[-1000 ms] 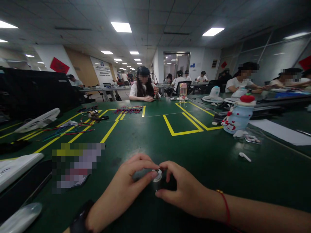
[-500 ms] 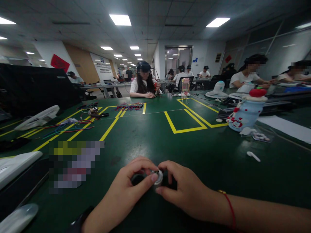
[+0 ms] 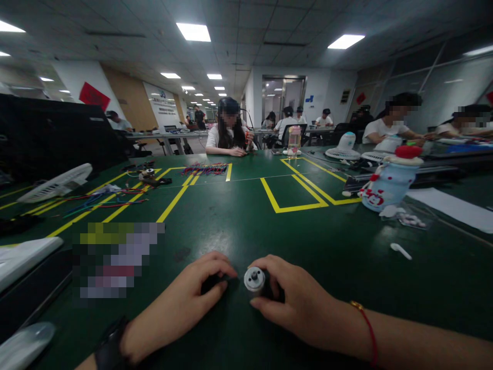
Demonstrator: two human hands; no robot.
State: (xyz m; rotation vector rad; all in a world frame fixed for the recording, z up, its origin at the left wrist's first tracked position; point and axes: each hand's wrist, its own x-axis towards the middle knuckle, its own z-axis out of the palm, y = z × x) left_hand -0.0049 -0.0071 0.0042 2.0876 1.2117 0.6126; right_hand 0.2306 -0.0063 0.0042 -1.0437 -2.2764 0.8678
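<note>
Head view: right hand [image 3: 304, 306] grip closed around small silver cylindrical motor [image 3: 254, 280], left hand [image 3: 185, 306] pinching dark round part [image 3: 213, 282] on green tabletop [image 3: 239, 221], apparently mid-assembly, alignment needed.

Near edge, centre: the left hand [image 3: 181, 308] and the right hand [image 3: 298, 306] are resting on the table [image 3: 239, 216], side by side.
Between the hands: a small motor [image 3: 254, 280] is sitting in the right hand's fingers; a dark part [image 3: 213, 281] is lying under the left hand's fingers, just left of the motor.
Right: a spoon [image 3: 400, 250] is lying well apart from the hands; behind it a bottle [image 3: 391, 180] is standing.
Far left: a fan [image 3: 57, 183] is lying, wires [image 3: 103, 200] beside it.
Far side: a person [image 3: 229, 131] is sitting behind a row of wires [image 3: 204, 168].
</note>
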